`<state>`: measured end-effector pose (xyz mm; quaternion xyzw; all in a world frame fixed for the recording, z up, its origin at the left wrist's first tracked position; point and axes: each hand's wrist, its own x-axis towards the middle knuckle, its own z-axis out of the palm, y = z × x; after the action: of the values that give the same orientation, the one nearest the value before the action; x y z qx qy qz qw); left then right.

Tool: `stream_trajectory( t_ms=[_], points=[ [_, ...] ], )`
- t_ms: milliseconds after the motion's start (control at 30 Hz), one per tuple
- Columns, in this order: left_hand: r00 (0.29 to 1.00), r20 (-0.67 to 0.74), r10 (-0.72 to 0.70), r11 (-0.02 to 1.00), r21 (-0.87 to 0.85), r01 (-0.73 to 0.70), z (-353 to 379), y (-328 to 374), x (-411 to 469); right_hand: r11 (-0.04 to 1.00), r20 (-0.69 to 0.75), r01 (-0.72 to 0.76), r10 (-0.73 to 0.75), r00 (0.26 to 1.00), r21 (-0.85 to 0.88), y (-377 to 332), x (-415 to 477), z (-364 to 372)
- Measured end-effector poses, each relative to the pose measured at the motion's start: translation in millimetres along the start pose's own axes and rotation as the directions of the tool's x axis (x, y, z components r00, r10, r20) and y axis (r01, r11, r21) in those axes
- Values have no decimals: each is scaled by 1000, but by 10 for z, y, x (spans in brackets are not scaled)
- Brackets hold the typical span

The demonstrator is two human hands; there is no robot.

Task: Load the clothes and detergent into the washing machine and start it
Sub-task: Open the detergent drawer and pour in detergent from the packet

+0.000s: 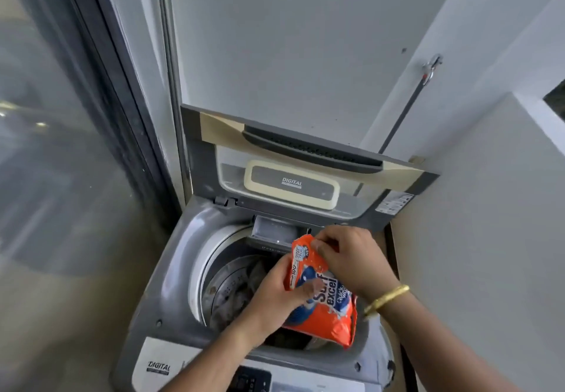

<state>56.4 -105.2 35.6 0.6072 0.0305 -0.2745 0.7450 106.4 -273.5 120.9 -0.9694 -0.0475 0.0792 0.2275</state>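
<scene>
A grey top-loading washing machine (pixel 171 272) stands below me with its lid (pixel 293 162) raised against the wall. Dark clothes (pixel 244 284) lie in the steel drum. Over the drum's right side I hold an orange and blue detergent pouch (pixel 324 309), tilted with its top toward the detergent drawer (pixel 273 232) at the back rim. My left hand (pixel 275 300) grips the pouch's left side. Pinching the pouch's top edge is my right hand (pixel 351 257), with a gold bangle on the wrist.
The control panel (pixel 253 379) runs along the machine's near edge. A glass door (pixel 61 147) stands to the left. White walls close in behind and to the right, with a tap and hose (pixel 428 70) on the back wall.
</scene>
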Motion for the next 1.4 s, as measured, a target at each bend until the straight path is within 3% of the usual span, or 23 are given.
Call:
stream_trajectory(
  t_ms=[267,533,1400],
  points=[
    [989,-18,-150,971,-189,144,-377,-372,648,979,177,-127,155,972,-159,155,907,637],
    [965,15,-263,912,-322,254,-582,-639,1080,958,273,-137,206,940,-252,247,1439,986],
    [934,129,-334,831,-426,356,-695,-504,1065,934,269,-189,274,923,-304,95,1492,1020]
  ],
)
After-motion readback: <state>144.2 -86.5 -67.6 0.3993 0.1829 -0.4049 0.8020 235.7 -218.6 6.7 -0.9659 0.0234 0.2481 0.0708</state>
